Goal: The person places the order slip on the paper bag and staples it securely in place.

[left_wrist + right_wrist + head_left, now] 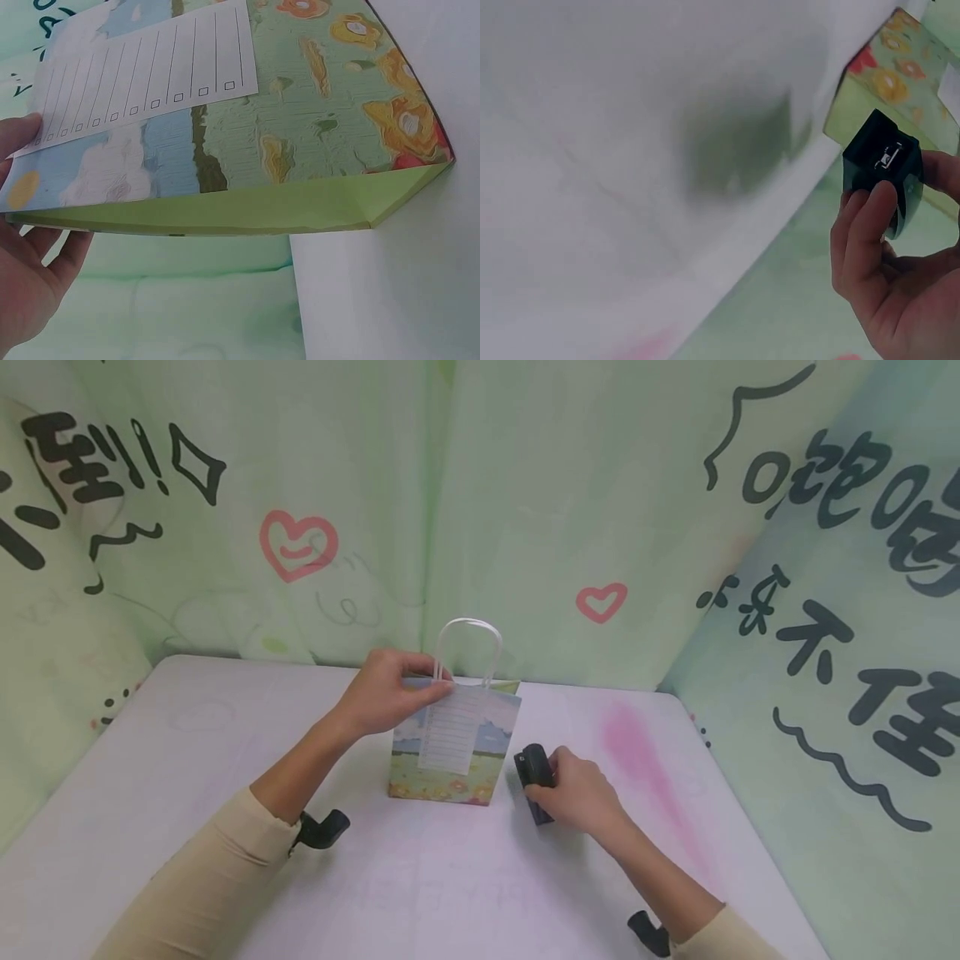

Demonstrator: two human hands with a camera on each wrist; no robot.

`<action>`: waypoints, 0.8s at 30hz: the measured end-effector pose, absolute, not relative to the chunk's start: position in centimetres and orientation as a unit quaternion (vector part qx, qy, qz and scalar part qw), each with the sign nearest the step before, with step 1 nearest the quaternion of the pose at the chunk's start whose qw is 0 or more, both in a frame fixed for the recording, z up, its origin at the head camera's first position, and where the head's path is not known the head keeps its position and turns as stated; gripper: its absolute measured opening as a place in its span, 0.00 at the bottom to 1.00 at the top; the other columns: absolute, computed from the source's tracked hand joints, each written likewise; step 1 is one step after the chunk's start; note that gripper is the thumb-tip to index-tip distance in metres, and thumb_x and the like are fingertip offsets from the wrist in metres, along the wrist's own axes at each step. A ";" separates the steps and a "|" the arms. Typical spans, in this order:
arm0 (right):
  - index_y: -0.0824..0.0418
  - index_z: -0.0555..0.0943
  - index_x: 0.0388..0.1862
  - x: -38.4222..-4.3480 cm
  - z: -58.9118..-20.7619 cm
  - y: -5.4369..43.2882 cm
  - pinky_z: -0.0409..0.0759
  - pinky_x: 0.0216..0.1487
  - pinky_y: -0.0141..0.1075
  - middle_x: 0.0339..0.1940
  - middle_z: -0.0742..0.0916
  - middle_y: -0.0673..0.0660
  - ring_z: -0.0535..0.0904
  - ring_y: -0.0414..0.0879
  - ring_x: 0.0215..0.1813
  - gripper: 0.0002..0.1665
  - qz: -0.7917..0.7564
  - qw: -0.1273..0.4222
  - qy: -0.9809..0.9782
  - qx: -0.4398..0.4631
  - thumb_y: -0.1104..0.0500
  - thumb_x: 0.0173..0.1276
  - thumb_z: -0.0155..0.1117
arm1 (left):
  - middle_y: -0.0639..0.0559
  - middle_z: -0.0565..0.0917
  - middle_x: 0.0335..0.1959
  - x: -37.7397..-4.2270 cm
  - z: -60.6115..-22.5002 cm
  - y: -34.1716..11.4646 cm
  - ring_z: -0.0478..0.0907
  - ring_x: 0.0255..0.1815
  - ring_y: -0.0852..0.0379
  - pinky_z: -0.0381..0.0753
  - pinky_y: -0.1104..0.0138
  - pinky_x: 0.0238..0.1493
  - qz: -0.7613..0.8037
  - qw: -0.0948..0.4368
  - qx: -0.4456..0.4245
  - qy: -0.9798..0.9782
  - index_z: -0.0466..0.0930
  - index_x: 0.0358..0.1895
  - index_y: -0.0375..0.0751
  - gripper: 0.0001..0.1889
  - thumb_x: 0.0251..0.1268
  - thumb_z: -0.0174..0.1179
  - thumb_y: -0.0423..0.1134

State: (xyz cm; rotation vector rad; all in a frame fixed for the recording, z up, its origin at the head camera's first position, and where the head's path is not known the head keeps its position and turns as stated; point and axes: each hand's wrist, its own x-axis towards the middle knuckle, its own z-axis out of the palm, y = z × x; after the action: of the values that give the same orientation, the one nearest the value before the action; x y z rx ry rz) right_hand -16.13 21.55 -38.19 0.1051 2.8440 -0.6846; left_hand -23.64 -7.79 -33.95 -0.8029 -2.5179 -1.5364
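stapler of dark plastic, blocky and oblong, is gripped in the right hand, between curled thumb and fingers. it is held to the right of a small, flower-printed paper gift bag, apart from it. if its nose were brought in at a slant, a staple could be driven crooked; if it were pressed too near the left hand, a fingertip could be nipped.

by that hand the bag's upper edge is pinched, together with a white, ruled paper sheet; whether the other fingers are inside or behind the bag cannot be told. were the pinch loosened, the sheet could be skewed, and the bag could be tipped or creased by a sideways push.

the bag appears to be stood upright on the pale, pink-stained surface. on the sheet, lines are printed with small boxes at their ends; on the bag, orange and yellow flowers are shown below blue sky and clouds. its top is looped by a white cord handle, beyond which a pale green cloth backdrop is hung.
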 end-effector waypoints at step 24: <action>0.64 0.69 0.68 -21.1 -28.8 23.6 0.84 0.61 0.53 0.64 0.79 0.66 0.85 0.61 0.56 0.29 -0.357 0.039 0.933 -0.017 0.53 0.76 0.65 | 0.48 0.92 0.46 -23.7 -34.3 -7.8 0.90 0.46 0.51 0.89 0.53 0.48 -0.501 0.051 -0.265 -0.822 0.91 0.46 0.43 0.08 0.69 0.70 0.39</action>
State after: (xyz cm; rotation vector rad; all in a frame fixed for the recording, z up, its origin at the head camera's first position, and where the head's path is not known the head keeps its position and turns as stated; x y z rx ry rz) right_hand -21.09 23.62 -28.83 -0.0507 2.8623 -1.0935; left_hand -23.68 -7.83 -34.29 -0.8071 -2.5030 -1.5249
